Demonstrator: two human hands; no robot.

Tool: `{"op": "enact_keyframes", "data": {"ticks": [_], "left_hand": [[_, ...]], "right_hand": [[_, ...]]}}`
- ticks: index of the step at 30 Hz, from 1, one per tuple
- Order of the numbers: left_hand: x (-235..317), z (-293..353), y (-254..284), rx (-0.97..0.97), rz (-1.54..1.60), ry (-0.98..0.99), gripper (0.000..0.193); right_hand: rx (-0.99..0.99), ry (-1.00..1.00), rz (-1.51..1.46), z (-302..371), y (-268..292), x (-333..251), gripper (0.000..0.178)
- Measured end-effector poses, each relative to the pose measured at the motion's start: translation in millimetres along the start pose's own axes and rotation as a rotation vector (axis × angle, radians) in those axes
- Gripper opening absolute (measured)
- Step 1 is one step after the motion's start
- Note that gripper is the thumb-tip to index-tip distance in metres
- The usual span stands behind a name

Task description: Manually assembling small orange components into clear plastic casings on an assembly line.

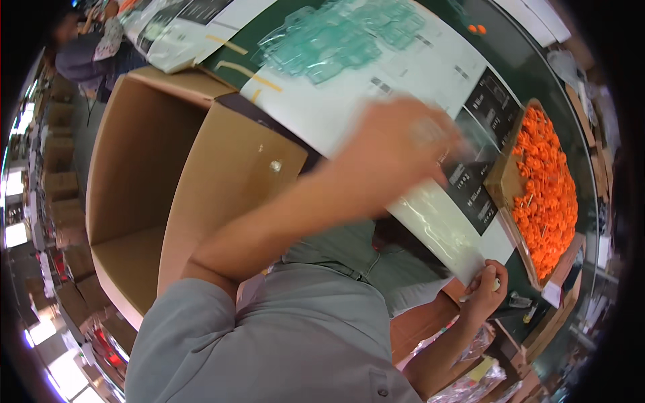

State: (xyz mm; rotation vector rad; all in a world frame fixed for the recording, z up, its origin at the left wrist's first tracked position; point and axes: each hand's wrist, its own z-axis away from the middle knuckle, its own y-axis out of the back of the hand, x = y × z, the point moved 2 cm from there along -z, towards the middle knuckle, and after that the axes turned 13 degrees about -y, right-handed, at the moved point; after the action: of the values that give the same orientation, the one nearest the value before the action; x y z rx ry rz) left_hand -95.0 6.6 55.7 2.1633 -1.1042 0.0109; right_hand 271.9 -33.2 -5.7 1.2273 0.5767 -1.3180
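Holding a clear plastic bag (pixel 440 232) w/ printed card inside, stretched between both hands over the green table (pixel 531 74). Right hand (pixel 485 290) pinches its near corner, fingers closed on it. Left hand (pixel 396 151) is blurred at the bag's far end; looks like it's grasping, but can't tell for sure. Judging progress: lots left. Tray of orange pins (pixel 547 195) on the right is full, clear blister shells (pixel 339 37) piled far side, and the big cardboard box (pixel 154 195) on the left looks empty, so few or no finished packs.
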Motion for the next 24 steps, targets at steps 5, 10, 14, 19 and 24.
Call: {"op": "enact_keyframes", "data": {"ticks": [5, 10, 14, 19, 24], "left_hand": [[58.4, 28.7, -75.5, -0.356, 0.258, -0.103, 0.046], [77.6, 4.8, -73.8, -0.308, 0.312, -0.118, 0.044], [71.1, 13.0, -93.5, -0.409, 0.394, -0.134, 0.047], [76.3, -5.6, -96.5, -0.132, 0.854, 0.205, 0.05], [63.7, 6.3, -90.3, 0.107, 1.051, 0.584, 0.056]], "right_hand": [[0.045, -0.169, -0.317, 7.3, 9.6, -19.8, 0.014], [0.029, 0.085, -0.186, 10.0, -2.2, -69.2, 0.013], [0.224, 0.126, 0.178, -0.8, 8.6, -119.2, 0.014], [0.203, 0.346, 0.628, -80.7, -2.1, -138.7, 0.017], [0.253, 0.538, 1.031, -118.2, -48.9, -150.3, 0.024]]}}
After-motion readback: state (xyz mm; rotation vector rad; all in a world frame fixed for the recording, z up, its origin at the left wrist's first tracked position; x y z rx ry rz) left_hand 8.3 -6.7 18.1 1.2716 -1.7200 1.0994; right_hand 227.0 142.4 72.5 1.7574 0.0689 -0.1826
